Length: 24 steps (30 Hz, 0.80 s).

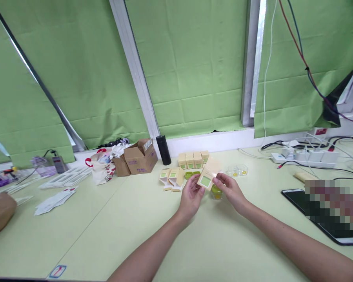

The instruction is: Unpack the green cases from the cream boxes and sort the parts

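Observation:
Between both hands, above the table, is a small pale-yellow carton (209,175) with a green square on its face and a raised flap at the far end. My left hand (191,196) grips its left edge, and my right hand (230,190) pinches the right side. Just beneath it stands a small clear jar with a green lid (216,192), partly hidden by the carton. Green lids (191,174) lie beyond my left fingers. Several similar cartons (191,160) stand in a row behind, and open cartons (171,180) sit to the left. Clear containers (237,170) with yellow bits are at the right.
A black cylinder (163,150), a cardboard box (141,158) and a cloth bag (103,170) stand at the back left. Another person's hand (1,207) is at the far left. A power strip (307,157) with cables and a tablet (300,205) lie at the right.

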{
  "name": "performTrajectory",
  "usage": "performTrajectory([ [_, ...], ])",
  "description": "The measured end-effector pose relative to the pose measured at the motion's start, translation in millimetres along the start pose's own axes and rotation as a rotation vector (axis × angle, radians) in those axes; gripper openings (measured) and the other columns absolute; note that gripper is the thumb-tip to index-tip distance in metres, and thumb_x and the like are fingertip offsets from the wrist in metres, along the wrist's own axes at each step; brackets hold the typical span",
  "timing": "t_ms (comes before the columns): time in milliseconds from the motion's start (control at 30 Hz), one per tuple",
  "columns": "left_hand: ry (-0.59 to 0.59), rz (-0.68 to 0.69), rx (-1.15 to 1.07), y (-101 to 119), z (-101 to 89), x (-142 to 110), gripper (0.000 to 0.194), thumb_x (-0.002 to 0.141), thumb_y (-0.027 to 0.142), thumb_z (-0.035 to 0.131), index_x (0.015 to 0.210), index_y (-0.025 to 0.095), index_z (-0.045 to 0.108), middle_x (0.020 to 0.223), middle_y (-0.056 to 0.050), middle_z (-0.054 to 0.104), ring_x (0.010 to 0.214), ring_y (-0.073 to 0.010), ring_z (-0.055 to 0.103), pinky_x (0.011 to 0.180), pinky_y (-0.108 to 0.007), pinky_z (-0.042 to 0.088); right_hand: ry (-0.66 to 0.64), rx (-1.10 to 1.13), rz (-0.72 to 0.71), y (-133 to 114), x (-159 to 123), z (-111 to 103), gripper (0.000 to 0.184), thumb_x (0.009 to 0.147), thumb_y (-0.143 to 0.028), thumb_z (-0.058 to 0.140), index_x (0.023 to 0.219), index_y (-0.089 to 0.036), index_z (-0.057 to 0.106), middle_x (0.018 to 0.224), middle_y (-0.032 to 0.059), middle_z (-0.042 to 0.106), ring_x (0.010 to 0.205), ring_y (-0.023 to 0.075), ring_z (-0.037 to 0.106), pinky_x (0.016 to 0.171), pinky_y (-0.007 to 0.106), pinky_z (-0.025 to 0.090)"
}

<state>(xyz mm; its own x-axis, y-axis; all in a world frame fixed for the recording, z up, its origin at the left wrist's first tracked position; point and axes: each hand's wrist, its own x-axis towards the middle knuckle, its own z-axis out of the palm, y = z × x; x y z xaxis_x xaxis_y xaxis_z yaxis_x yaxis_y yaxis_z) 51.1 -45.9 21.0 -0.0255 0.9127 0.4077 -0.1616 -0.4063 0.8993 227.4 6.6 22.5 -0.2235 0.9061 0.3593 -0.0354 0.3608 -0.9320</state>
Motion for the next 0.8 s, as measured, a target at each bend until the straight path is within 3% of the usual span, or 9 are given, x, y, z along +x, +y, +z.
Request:
performTrajectory([
  [500, 0.017, -0.021, -0.048, 9.7, 1.0, -2.5, 0.056, 0.081, 0.039, 0.085, 0.128, 0.020, 0.060, 0.132, -0.016, 0.066, 0.123, -0.0303, 0.064, 0.105, -0.040, 0.049, -0.051, 0.009, 0.012, -0.9, -0.5, 1.5, 0.056, 0.077, -0.073, 0.072, 0.098, -0.021, 0.070, 0.102, 0.0103, 0.076, 0.098, 0.0283, 0.069, 0.081, 0.037, 0.053],
  [800, -0.010, -0.042, 0.005, 8.5, -1.0, -4.7, 0.061, 0.079, 0.028, 0.082, 0.134, 0.022, 0.057, 0.126, -0.013, 0.069, 0.117, -0.0293, 0.065, 0.095, -0.035, 0.052, -0.077, 0.236, 0.103, -8.0, 0.0, 0.1, 0.057, 0.072, -0.072, 0.078, 0.098, -0.022, 0.073, 0.101, 0.0101, 0.079, 0.098, 0.0303, 0.072, 0.093, 0.043, 0.055],
])
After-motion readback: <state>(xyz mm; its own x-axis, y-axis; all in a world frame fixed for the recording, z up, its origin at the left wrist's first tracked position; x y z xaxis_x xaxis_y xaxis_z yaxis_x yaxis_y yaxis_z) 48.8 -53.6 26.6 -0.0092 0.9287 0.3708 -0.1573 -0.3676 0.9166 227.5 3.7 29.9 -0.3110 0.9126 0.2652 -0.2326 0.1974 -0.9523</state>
